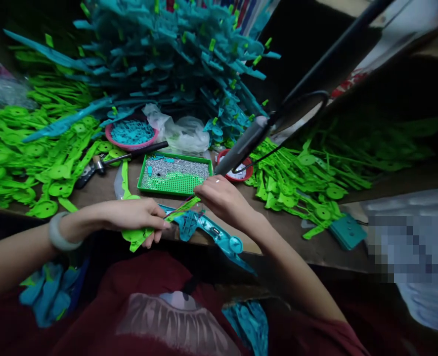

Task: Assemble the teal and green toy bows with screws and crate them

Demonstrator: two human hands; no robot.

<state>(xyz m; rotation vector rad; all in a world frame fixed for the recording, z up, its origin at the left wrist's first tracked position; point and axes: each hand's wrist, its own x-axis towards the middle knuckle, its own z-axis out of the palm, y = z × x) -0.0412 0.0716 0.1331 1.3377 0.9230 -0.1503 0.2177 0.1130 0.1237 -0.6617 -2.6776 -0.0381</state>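
My left hand [145,217] is closed around a bright green plastic part [141,238], whose narrow arm points right. Thin reddish wires [178,209] run along that arm between my hands. My right hand [221,198] is bent down with its fingers pinched at the wires' far end; its fingertips are partly hidden. Below and between the hands, a blue bow-shaped plastic shell [215,232] lies across the bench's front edge, its inner side facing up. Just beyond the hands sits a green tray [142,175] of small metal screws, with a few blue pieces on top.
A powered screwdriver [243,143] hangs near my right hand. Behind stand a pink bowl of blue pieces [132,133], a red bowl [249,170] and a hammer [99,164]. Green parts [300,173] heap up at both sides; blue shells [174,59] pile high at the back.
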